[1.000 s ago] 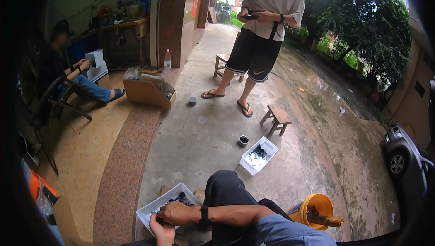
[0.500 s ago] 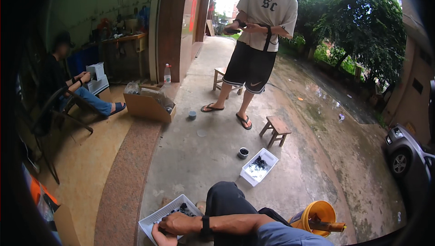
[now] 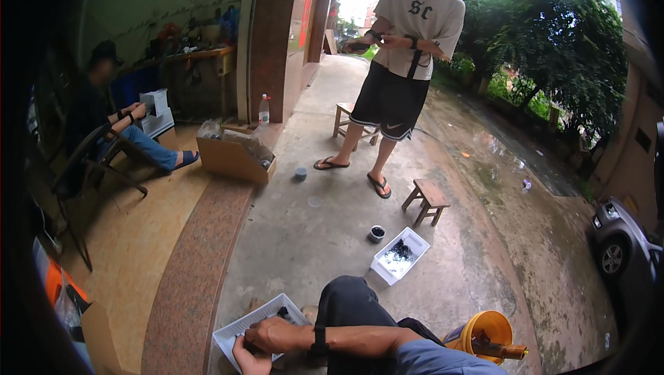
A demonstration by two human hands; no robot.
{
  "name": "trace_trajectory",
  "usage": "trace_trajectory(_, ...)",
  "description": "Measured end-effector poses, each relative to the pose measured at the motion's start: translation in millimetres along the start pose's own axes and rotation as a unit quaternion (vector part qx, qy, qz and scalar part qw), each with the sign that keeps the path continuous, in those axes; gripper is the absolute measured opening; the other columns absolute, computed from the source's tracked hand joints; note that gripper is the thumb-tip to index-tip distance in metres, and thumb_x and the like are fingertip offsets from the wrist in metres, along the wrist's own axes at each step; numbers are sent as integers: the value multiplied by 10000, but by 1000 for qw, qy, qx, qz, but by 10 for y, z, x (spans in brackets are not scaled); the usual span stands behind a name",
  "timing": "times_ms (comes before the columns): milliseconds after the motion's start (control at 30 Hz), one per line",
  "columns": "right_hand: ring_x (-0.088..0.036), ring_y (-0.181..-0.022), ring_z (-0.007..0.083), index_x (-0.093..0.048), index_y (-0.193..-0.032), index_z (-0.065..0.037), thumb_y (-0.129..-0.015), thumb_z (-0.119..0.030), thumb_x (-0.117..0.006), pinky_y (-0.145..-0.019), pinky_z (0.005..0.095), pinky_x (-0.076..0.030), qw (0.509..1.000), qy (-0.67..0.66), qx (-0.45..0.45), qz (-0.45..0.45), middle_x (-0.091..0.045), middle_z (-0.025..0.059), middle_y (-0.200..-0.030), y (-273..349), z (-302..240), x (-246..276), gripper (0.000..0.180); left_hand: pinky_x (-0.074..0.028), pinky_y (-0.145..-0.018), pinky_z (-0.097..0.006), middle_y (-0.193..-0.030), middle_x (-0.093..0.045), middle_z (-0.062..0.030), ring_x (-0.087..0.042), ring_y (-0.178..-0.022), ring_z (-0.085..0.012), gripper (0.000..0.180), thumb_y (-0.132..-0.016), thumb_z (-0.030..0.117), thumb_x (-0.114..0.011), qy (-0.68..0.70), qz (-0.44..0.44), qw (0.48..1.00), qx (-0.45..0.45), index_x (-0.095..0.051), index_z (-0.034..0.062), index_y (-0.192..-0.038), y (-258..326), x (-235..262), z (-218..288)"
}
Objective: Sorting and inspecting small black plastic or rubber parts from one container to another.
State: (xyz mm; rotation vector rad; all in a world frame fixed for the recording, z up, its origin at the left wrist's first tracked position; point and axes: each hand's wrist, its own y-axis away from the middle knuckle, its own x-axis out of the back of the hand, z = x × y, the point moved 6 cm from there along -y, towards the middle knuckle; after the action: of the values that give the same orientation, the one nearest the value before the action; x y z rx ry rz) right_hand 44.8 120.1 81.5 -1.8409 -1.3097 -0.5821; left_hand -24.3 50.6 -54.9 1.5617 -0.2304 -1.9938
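At the lower edge, my two hands meet over a white slotted plastic basket (image 3: 232,330) with small black parts (image 3: 283,314) inside. My right hand (image 3: 273,335) reaches across from the right, its fingers curled and closed. Just below and left of it is my left hand (image 3: 250,359), its fingers bent against the right hand. Whatever lies between the fingers is too small and covered to make out. My dark-trousered knee (image 3: 349,309) rises beside the basket.
Ahead lie a white tray (image 3: 382,273) of black rings, a small tub (image 3: 376,234) and a wooden stool (image 3: 430,195). A yellow bucket (image 3: 501,325) stands right. One person (image 3: 415,36) stands ahead; another (image 3: 90,109) sits left, past a cardboard box (image 3: 232,161).
The whole view has shifted slightly, so the scene sits a little further right. My left hand's fingers have turned more upright beside the right hand. Both hands stay over the basket.
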Motion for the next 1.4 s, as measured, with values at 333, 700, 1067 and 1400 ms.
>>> trace_trajectory(333,-629,-715,406,-616,-816,-16,-814,-119,-620,-614,472,-479,996,-72,-48,-14,-636,196,-736,0,61,104,104,-466,-966,-409,-1113,-649,-73,-597,-1094,-250,307,-903,288,-498,16,-19,1000,-10,-632,68,-1071,38,-51,-24)
trace_trajectory(700,-644,-705,381,-631,-885,-34,-844,-133,-615,-620,459,-489,993,-86,-72,-42,-649,179,-736,-50,158,177,108,-535,-741,-358,-873,-636,-26,-616,-825,-192,114,-885,232,-578,55,104,993,-30,-599,120,-899,67,53,70)
trace_trajectory(1067,-650,-750,413,-618,-1002,-28,-848,-186,-633,-653,489,-504,987,36,-153,-31,-663,211,-790,29,472,-16,221,-532,-725,-328,-798,-590,-8,-591,-783,-164,120,-885,219,-581,50,161,984,-62,-568,116,-824,3,257,63)
trace_trajectory(1400,-658,-792,375,-584,-1101,-11,-815,-173,-643,-624,457,-521,993,30,-41,-107,-633,179,-890,59,125,-264,334,-496,-902,-386,-1018,-668,-77,-627,-991,-254,266,-946,280,-462,6,65,998,-18,-628,74,-977,5,69,-54)
